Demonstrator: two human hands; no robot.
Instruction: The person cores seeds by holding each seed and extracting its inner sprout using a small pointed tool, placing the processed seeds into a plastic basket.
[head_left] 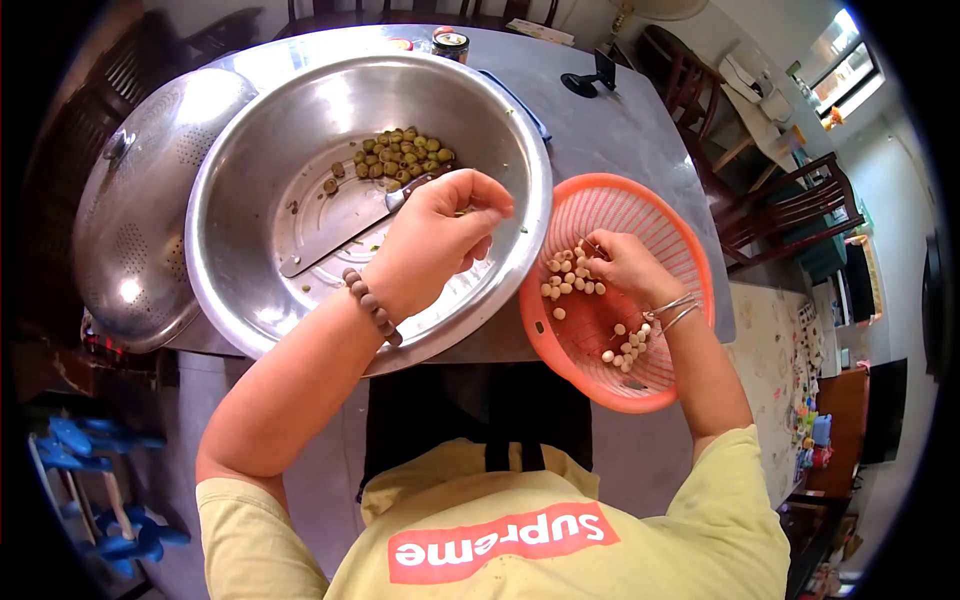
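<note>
My left hand (440, 235) is over the wide metal basin (240, 150), its fingers curled in a pinch. A small greenish bit shows at the fingers, but what they hold is unclear. Beneath it, a knife (340, 240) with a dark handle lies in the basin beside a heap of green round seeds (395, 155), like unpeeled lotus seeds. My right hand (630, 268) reaches into the orange plastic basket (690, 260), fingers closed together at a cluster of pale round seeds (570, 275), like peeled lotus seeds. Its fingertips are partly hidden. More pale seeds (628, 347) lie nearer the basket's front.
A perforated metal lid (150, 190) leans at the basin's left. A jar (450, 45) and a black stand (592, 75) stand toward the far side of the grey table (620, 130). Blue stools (100, 440) are on the floor at left; wooden chairs (790, 205) stand at right.
</note>
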